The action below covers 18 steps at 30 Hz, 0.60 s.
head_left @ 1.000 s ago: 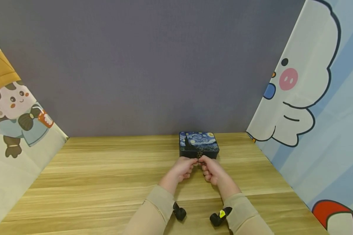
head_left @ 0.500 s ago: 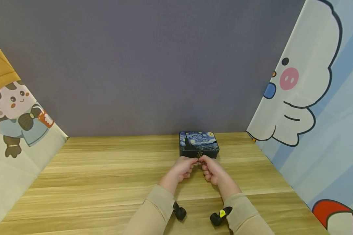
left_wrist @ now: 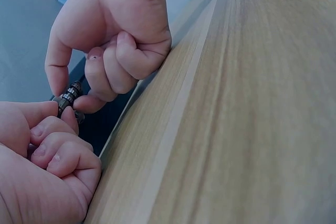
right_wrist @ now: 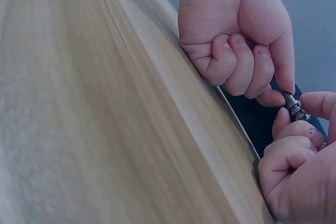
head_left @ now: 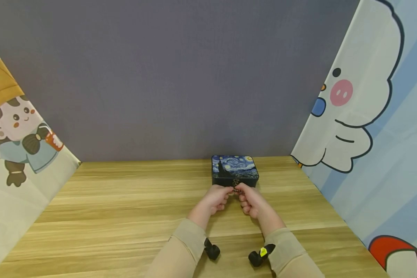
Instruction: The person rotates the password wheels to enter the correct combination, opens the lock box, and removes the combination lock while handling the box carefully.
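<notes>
A dark box with a swirling blue night-sky picture on its lid [head_left: 234, 166] sits shut near the back of the table, a brass-coloured clasp [head_left: 236, 182] on its front. At that clasp is a small combination padlock [left_wrist: 69, 97] with numbered metal dials. My left hand [head_left: 215, 199] pinches one end of the padlock between thumb and index finger. From the other side, my right hand [head_left: 251, 200] has thumb and index finger at the dials [right_wrist: 297, 109]. The other fingers of both hands are curled in. Fingertips hide part of the padlock.
The wood-grained table [head_left: 125, 216] ends at a grey panel [head_left: 160, 85] just behind the box. Cartoon-printed sheets [head_left: 361, 100] stand along both sides. Black wrist mounts [head_left: 212, 251] sit by the sleeve cuffs.
Both hands stay at the padlock, with only very slight movement of the right hand. The box has not moved.
</notes>
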Motion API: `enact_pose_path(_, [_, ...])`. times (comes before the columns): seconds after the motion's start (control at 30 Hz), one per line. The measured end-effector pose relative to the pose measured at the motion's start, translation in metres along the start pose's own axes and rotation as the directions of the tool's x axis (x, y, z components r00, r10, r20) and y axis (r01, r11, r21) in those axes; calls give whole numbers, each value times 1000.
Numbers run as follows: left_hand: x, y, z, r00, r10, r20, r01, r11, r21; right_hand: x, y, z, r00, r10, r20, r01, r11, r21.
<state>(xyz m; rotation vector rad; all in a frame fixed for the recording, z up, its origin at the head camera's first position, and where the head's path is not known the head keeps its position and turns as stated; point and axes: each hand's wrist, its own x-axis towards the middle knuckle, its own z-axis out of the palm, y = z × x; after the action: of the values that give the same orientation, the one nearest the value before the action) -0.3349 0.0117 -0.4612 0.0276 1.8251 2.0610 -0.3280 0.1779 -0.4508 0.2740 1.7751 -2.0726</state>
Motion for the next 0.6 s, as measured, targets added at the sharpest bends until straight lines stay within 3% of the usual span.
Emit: enact_pose_path(0.6, [0, 0, 0, 1000, -18, -7, 18, 1000, -1, -2, -6, -12, 999, 28, 37, -29, 999, 16])
